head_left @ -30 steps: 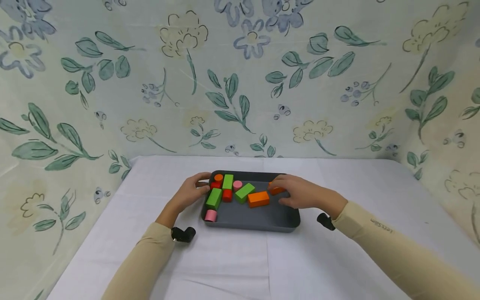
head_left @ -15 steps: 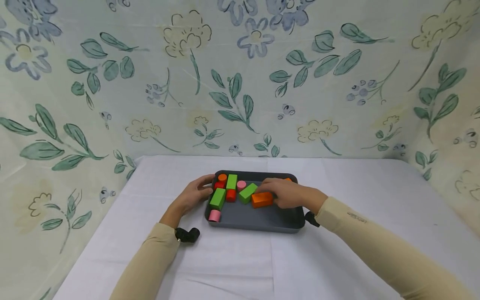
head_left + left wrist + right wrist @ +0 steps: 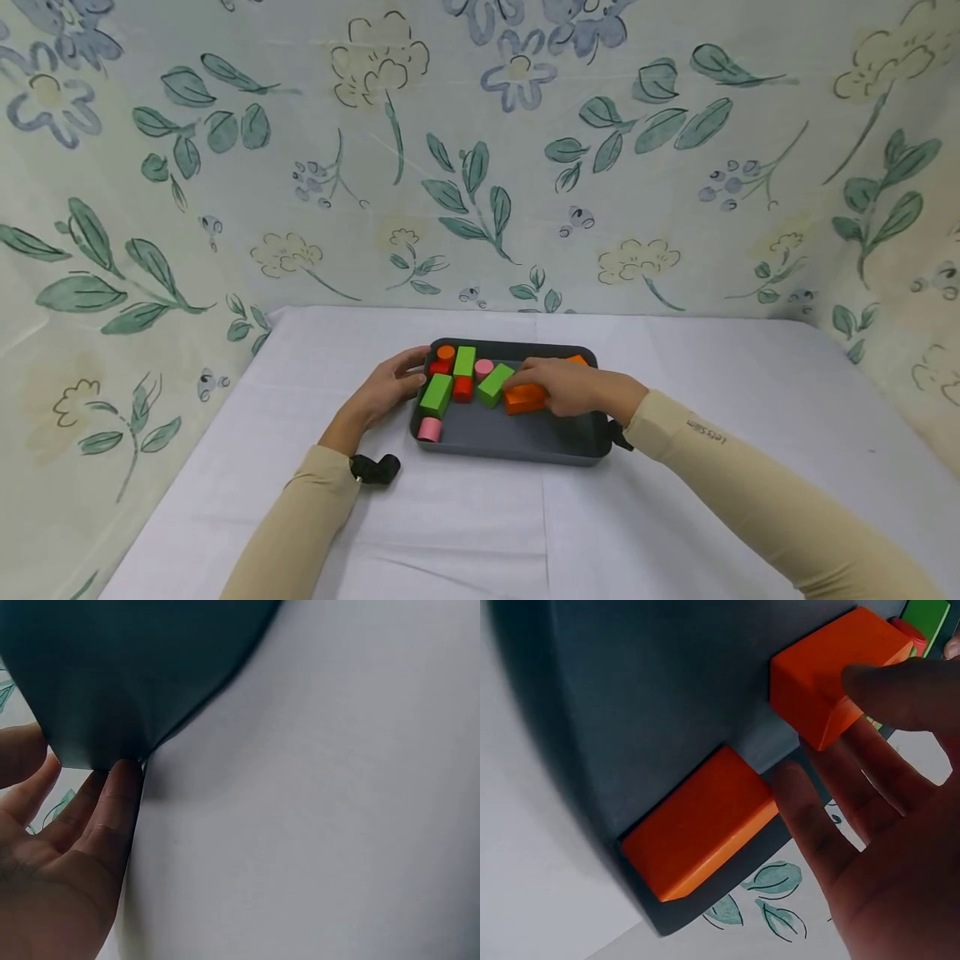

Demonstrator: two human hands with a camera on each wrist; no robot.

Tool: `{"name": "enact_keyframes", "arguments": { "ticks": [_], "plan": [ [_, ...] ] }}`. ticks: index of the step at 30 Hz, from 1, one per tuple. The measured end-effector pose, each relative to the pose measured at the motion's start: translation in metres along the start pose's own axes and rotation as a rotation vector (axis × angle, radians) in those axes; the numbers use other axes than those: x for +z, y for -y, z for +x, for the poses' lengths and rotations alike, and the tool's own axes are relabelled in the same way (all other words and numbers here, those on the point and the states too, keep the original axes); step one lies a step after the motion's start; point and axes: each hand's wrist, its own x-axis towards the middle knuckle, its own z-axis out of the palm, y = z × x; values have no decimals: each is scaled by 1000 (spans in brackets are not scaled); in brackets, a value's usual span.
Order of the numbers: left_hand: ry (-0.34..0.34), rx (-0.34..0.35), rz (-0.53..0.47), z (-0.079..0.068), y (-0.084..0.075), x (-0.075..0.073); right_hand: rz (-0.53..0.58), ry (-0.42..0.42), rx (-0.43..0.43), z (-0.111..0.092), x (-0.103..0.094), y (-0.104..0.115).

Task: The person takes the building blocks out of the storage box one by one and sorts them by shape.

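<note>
Tray (image 3: 487,429) lay with the left hand (image 3: 382,390), thumb and fingers apart, against its ten-o'clock edge, while the right hand (image 3: 576,390), at the two-o'clock orange block (image 3: 701,825) a second earlier, now pinched the central orange block (image 3: 527,402), apparently shifting work to that piece.

The tabletop (image 3: 712,350) is covered by a white cloth (image 3: 465,517), its far corners rounded and its far edge nearly straight. A thin crease (image 3: 545,517) runs down the cloth from near the tray (image 3: 487,433) towards the viewer, crossed on its left by shallow wrinkles. A tiny dark mark (image 3: 872,451) shows far to the right. The tray, dark grey with rounded corners and a raised rim, lies flat directly on the cloth, long sides running left to right, closer to the far edge.
</note>
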Motion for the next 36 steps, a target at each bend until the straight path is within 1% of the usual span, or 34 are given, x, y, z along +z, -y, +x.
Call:
{"name": "enact_keyframes", "arguments": {
  "ticks": [5,9,12,16,22,26,30,33,36],
  "plan": [
    [-3,-2,2,-1,-2,1,10,45,50,0,0,4],
    [-15,-17,-6,-1,-1,2,11,79,111,-1,1,6],
    [-20,-25,-18,0,0,3,5,75,119,-2,2,5],
    [-13,-33,-21,0,0,2,-7,46,127,-1,4,5],
    [-4,-29,-32,-1,0,1,-35,17,160,1,5,6],
    [6,-36,-57,-3,-2,1,-38,16,183,2,5,8],
    [9,-60,-66,-3,-2,2,-42,20,178,2,7,8],
    [5,-63,-78,-2,-2,2,-44,24,175,2,7,7],
    [4,-61,-87,-2,-3,3,-39,37,190,2,6,8]
  ]
}}
